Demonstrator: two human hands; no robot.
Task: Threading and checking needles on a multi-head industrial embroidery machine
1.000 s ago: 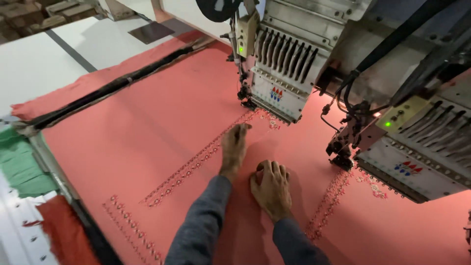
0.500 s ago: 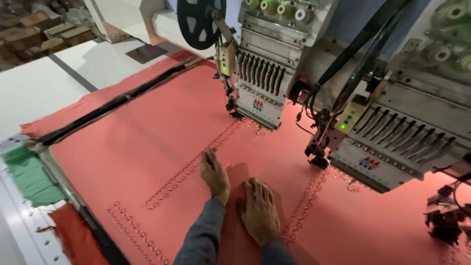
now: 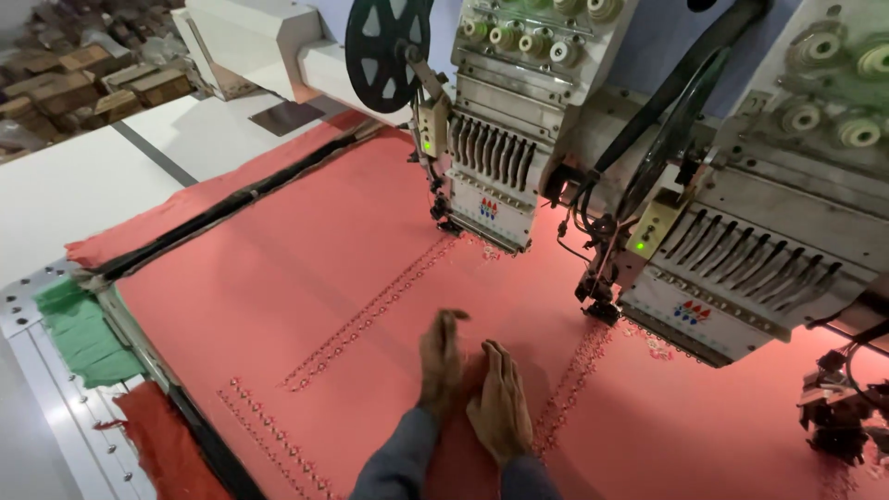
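Coral-pink fabric [image 3: 306, 268] stretched flat under a multi-head embroidery machine, fills most of the view. Both hands lie on it, side by side, nearly touching, below and between the two machine heads. Left hand [image 3: 440, 363] flat on the cloth, fingers together pointing toward the near embroidery head [image 3: 491, 157], fingertips slightly curled. Right hand [image 3: 500, 407] palm down, fingers extended and pressed on the fabric, just right of the left hand. Neither hand grips anything; both open, resting on the cloth. Grey sleeves [image 3: 398, 463] at the bottom edge.

Stitched border line [image 3: 370, 310] runs diagonally on the fabric from the near embroidery head down to the left of the left hand. Another stitched strip [image 3: 579, 370] just right of the right hand, under the second embroidery head [image 3: 750, 250]. Black frame bar [image 3: 222, 208] along the fabric's far left edge. Green cloth scrap [image 3: 79, 333] and red cloth scrap [image 3: 162, 440] left of the fabric, on a white metal table edge [image 3: 37, 398]. Black spool wheel [image 3: 389, 42] above the near head.
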